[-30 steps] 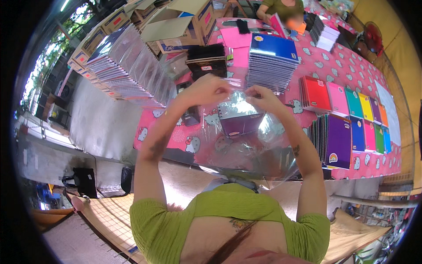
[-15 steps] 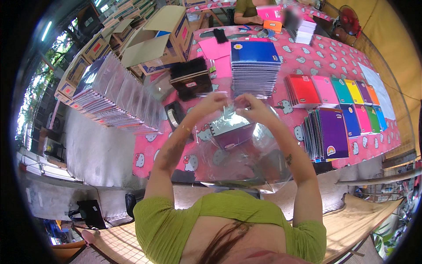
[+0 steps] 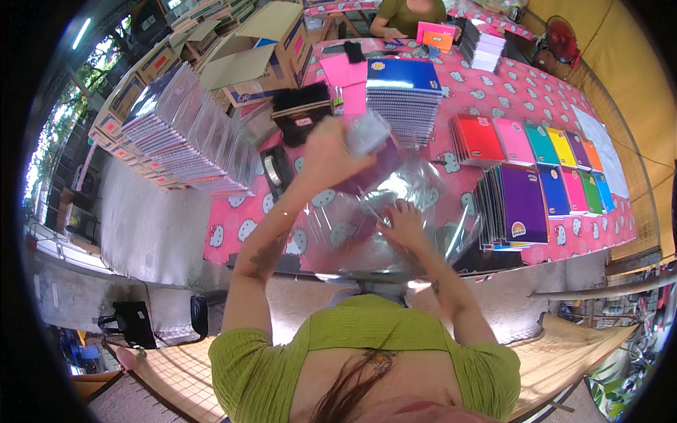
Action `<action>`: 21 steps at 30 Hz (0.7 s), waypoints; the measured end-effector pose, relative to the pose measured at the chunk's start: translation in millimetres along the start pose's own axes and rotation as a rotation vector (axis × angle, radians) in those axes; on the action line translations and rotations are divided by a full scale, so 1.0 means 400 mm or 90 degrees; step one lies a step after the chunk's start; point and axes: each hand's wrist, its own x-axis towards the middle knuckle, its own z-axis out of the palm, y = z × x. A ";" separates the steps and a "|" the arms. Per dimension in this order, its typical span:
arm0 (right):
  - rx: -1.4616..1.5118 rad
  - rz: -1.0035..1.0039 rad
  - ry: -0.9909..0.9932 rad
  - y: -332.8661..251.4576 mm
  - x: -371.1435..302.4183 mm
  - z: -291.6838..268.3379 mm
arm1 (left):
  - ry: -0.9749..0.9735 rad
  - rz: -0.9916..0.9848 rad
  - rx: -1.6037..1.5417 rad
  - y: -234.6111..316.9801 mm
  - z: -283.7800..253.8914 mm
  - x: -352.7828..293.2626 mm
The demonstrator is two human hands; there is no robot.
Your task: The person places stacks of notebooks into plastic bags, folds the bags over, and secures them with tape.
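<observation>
Cardboard box stands at the far left of the pink patterned surface with its flaps open, and something blue is visible inside; what else it contains, I cannot see. More cartons stand to its left, and in front of them leans a tall pile of spiral notebooks with clear plastic around them. Near the middle is a dark box-like thing with a black fuzzy top, whose inside is hidden. The left hand is somewhat blurred, but its fingers are grasping a purple notebook, which is tilted above the surface, just in front of the stack of blue notebooks. Below it spreads a wide clear plastic film, crumpled and shiny; whether the notebook is inside the film or only over it, I cannot tell. The right hand rests on this film with its fingers spread and not clenched. To the right, colourful notebooks lie in rows.
</observation>
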 end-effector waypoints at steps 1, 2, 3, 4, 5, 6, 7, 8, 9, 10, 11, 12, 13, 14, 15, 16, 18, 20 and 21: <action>0.215 0.051 -0.066 0.016 0.022 -0.013 | 0.056 -0.085 -0.085 0.032 -0.042 -0.006; 0.427 0.100 -0.130 0.030 0.055 -0.036 | 0.096 -0.164 -0.138 0.036 -0.064 -0.028; 0.639 0.143 -0.195 0.030 0.084 -0.060 | 0.152 -0.154 -0.291 0.004 -0.056 -0.072; 0.890 0.063 -0.145 -0.005 0.103 -0.089 | 0.214 -0.144 -0.440 -0.048 -0.026 -0.138; 1.138 -0.020 -0.088 -0.059 0.120 -0.132 | 0.174 -0.189 -0.532 -0.091 0.016 -0.218; 1.196 -0.024 -0.023 -0.060 0.132 -0.174 | 0.133 -0.223 -0.629 -0.117 0.049 -0.283; 1.249 -0.033 0.047 -0.057 0.143 -0.217 | 0.059 -0.283 -0.633 -0.123 0.055 -0.326; 1.086 0.030 0.050 -0.010 0.156 -0.226 | -0.027 -0.344 -0.635 -0.124 0.060 -0.366; 0.959 -0.024 0.016 0.002 0.148 -0.235 | 0.012 -0.353 -0.621 -0.146 0.055 -0.407; 0.826 -0.079 -0.011 0.003 0.138 -0.245 | 0.055 -0.357 -0.610 -0.172 0.053 -0.434; 0.827 -0.019 -0.028 0.007 0.114 -0.222 | 0.089 -0.365 -0.602 -0.177 0.055 -0.441; 0.805 -0.031 -0.075 0.025 0.104 -0.198 | 0.037 -0.316 -0.618 -0.183 0.065 -0.438; 0.781 -0.019 -0.065 0.045 0.086 -0.161 | -0.016 -0.270 -0.632 -0.181 0.073 -0.433; 0.756 -0.012 -0.052 0.064 0.074 -0.134 | -0.067 -0.219 -0.643 -0.177 0.079 -0.420; 0.818 0.016 -0.083 0.087 0.062 -0.119 | -0.123 -0.176 -0.519 -0.156 0.077 -0.409; 0.831 -0.021 -0.047 0.086 0.074 -0.130 | -0.089 -0.172 -0.473 -0.128 0.081 -0.384; 0.861 -0.084 0.021 0.068 0.075 -0.162 | -0.031 -0.174 -0.385 -0.084 0.099 -0.341; 0.793 -0.004 0.039 0.008 0.121 -0.276 | 0.034 -0.210 -0.333 -0.122 0.114 -0.307; 0.755 -0.006 0.059 0.013 0.150 -0.306 | 0.059 -0.220 -0.311 -0.131 0.127 -0.290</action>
